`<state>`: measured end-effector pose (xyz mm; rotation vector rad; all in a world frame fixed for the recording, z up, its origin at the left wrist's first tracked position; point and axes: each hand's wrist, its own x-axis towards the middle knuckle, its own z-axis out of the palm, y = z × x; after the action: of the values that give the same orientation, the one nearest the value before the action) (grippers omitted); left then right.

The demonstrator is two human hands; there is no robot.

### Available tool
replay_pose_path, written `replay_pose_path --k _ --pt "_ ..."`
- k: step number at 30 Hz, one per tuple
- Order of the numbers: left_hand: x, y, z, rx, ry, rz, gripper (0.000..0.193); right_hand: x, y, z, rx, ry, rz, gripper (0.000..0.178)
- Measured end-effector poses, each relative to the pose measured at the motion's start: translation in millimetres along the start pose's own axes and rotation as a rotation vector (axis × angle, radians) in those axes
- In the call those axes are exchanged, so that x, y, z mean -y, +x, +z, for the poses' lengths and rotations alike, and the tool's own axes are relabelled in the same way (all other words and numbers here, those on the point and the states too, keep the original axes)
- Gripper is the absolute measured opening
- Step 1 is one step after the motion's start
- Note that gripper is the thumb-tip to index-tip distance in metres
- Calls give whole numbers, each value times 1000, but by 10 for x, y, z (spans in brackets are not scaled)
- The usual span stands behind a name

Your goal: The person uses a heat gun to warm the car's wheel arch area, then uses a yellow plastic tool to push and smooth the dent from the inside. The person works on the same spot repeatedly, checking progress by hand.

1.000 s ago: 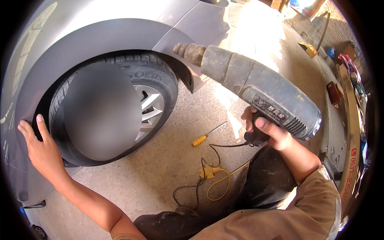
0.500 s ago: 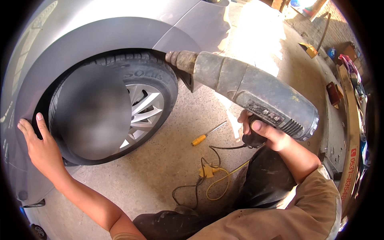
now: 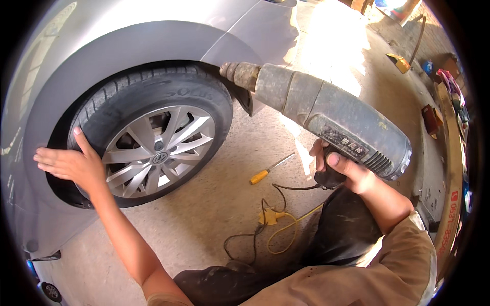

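Note:
My right hand [image 3: 352,171] is wrapped around the handle of a grey, scuffed heat gun [image 3: 321,104]. Its ridged nozzle points left, close to the front edge of the wheel arch [image 3: 122,41] of a silver car [image 3: 153,13]. My left hand [image 3: 76,164] has its fingers stretched out to the left and its thumb raised. It lies over the arch's left rim, beside the black tyre [image 3: 153,97] with its silver spoked rim [image 3: 176,137]; whether it touches the rim I cannot tell.
On the concrete floor lie a screwdriver [image 3: 260,177] with a yellow handle and a yellow plug connector [image 3: 270,217] with looping dark and yellow cords. A long cardboard box [image 3: 449,204] stands at the right. A yellow box [image 3: 400,62] sits further off.
My left hand has moved right and slightly up along the arch, its fingers now pointing more to the left. The heat gun stays in my right hand, almost unmoved relative to the car.

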<state>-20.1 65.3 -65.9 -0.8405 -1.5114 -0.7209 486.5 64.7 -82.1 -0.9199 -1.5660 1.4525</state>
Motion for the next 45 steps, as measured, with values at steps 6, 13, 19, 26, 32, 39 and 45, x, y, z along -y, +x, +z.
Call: replay_pose_path --k 6,13,19,26,32,39,45 --pt "126 -268 84 87 -157 4 48 18 -2 10 -50 -21 -75 46" --pt "224 -218 91 120 -231 102 38 -33 39 9 -232 23 -165 47" --pt "457 -287 344 78 -226 96 34 -95 -8 43 -150 -12 -152 49" --pt "431 -364 322 89 -209 23 34 -128 43 -39 -148 -43 -240 42" --pt "239 -322 228 -80 -403 54 45 -120 42 -43 -182 -11 -234 37" --pt "270 -433 269 40 -334 -26 42 -144 39 96 -113 -28 -194 44" --pt "369 -278 190 97 -230 21 33 -84 47 163 -181 -37 -191 47"
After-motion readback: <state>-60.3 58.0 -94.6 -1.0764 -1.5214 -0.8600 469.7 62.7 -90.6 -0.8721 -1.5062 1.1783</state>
